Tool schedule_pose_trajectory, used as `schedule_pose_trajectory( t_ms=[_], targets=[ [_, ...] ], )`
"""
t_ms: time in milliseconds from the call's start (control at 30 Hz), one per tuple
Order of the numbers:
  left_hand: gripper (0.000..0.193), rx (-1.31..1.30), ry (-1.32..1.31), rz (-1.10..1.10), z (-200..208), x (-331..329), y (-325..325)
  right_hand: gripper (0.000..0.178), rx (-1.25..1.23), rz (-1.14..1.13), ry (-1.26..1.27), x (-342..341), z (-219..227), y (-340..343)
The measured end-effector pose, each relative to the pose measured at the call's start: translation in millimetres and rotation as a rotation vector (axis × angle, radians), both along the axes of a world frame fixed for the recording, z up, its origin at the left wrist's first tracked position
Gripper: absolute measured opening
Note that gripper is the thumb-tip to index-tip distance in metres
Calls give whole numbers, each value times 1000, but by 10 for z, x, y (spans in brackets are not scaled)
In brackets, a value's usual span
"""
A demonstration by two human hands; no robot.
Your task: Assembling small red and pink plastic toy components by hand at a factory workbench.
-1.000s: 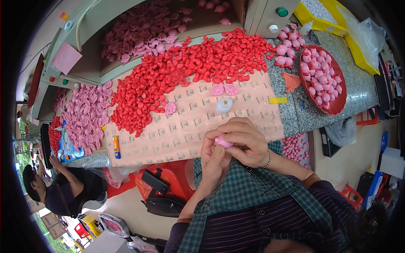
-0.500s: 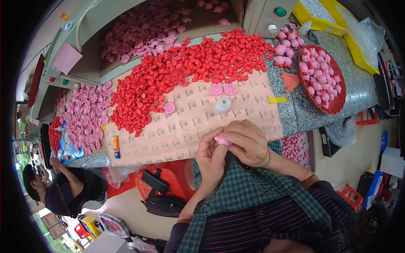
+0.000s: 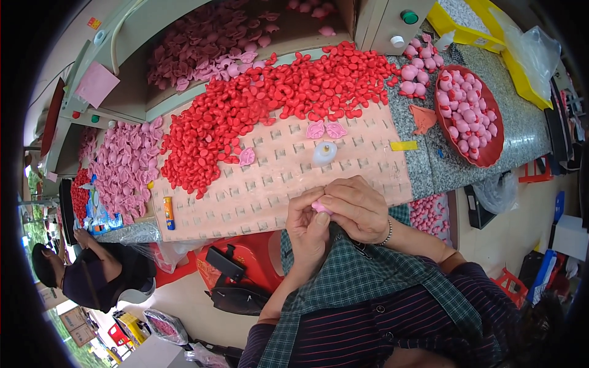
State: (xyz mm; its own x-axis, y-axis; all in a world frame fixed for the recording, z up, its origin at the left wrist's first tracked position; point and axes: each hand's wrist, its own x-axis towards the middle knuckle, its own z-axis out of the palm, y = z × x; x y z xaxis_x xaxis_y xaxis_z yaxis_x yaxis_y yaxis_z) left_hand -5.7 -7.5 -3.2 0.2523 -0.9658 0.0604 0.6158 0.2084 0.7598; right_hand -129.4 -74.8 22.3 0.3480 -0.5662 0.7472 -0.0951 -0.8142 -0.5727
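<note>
Slippage toward the twelve-o'clock bottle [image 3: 324,154] is possibly threatening the small pink piece [image 3: 319,207], because left hand [image 3: 307,230] and right hand [image 3: 361,211] are only pinching it.

The fisheye view looks steeply down from the head, close enough that the striped shirt [image 3: 374,325] and checked apron [image 3: 350,276] fill the near edge and the left hand [image 3: 307,232] and right hand [image 3: 363,211] sit near the middle. It faces across the worktop [image 3: 524,132] to the cabinet [image 3: 375,30] on the far side, wide enough to catch a co-worker [image 3: 95,279] at left, while straight edges bow toward its dark rim.
</note>
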Motion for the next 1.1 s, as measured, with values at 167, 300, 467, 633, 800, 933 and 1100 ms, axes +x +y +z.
schedule_pose_trajectory(
  t_ms=[167, 300, 467, 633, 800, 933, 1100],
  targets=[
    [35, -11, 0, 5, 1, -5, -11, 39, 9, 1, -4, 0, 0, 4],
    [35, -13, 17, 9, 6, -6, -13, 39, 23, 2, 3, 3, -19, 18],
    [37, 53, -18, 5, 77, -7, 3, 37, 152, -9, -59, 43, -21, 35],
    [36, 58, -16, -19, 97, 23, 34, 35, 154, -14, -30, 9, -7, 0],
    [30, 103, -114, 36, 71, 59, 66, 32, 235, -31, -40, 4, 68, 12],
    [24, 116, -279, 100, 144, 57, 57, 30, 289, -22, -48, -14, 93, 19],
    [22, 74, -273, 110, 186, 54, 31, 28, 249, 17, -36, -20, 78, -19]
  ],
)
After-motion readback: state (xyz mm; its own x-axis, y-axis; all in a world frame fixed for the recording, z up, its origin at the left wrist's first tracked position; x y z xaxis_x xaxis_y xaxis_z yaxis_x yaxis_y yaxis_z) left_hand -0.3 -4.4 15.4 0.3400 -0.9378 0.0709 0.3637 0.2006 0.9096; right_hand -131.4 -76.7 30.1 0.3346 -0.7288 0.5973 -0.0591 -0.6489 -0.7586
